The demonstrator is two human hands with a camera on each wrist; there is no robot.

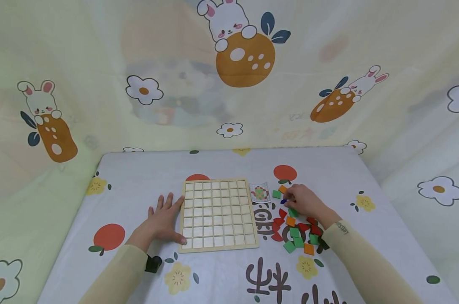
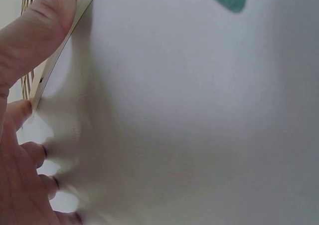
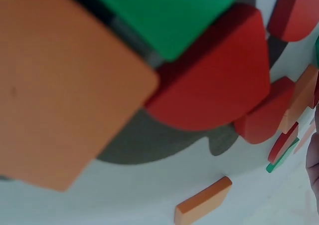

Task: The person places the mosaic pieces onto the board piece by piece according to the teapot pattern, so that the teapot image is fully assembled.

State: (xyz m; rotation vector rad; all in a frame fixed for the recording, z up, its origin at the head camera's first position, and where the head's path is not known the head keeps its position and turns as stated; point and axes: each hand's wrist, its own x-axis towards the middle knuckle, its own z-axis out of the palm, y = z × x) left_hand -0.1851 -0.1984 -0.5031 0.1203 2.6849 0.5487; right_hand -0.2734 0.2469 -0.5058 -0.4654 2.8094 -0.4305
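Note:
A square wooden grid board [image 1: 218, 251] lies flat on the cloth in the head view. My left hand [image 1: 162, 220] rests at its left side with fingers spread; the thumb lies on the lower left corner and the index finger touches the edge. In the left wrist view, thumb [image 2: 37, 33] and index finger meet the board's rim [image 2: 60, 50]. My right hand [image 1: 304, 201] is above the loose pieces, with thumb and index fingertips pinching a small dark blue piece [image 1: 284, 201]. In the right wrist view only part of its fingers [image 3: 313, 167] shows, and the blue piece is hidden.
Beside the board lies a small pattern card [image 1: 260, 193]. Green squares [image 1: 298, 242], orange squares [image 1: 309, 249] and red rounded pieces [image 1: 277, 237] are scattered right of the board, some under the right forearm. A printed cloth [image 1: 138, 177] covers the table; patterned curtains surround it.

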